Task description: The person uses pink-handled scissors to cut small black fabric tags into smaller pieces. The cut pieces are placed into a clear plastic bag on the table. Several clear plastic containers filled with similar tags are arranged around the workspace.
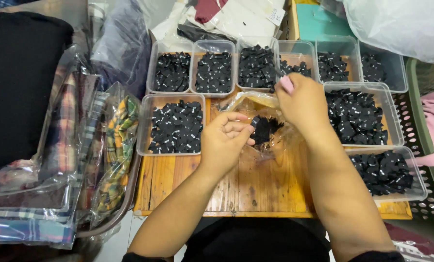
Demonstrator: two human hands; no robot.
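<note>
Plastic bag of black labels held between both hands.

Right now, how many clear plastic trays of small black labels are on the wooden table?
9. Six in the back row, one front left, two stacked down the right. Others may be hidden.

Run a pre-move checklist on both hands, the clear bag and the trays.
1. Left hand pinching the clear plastic bag edge: ok.
2. Right hand holding the bag mouth up: ok.
3. Black labels inside the bag: ok.
4. Front-left tray flat on the wooden table: ok.
5. Bag's mouth wide enough: cannot tell.
6. Front-right tray fully on the table: not ok, overhangs edge.
</note>
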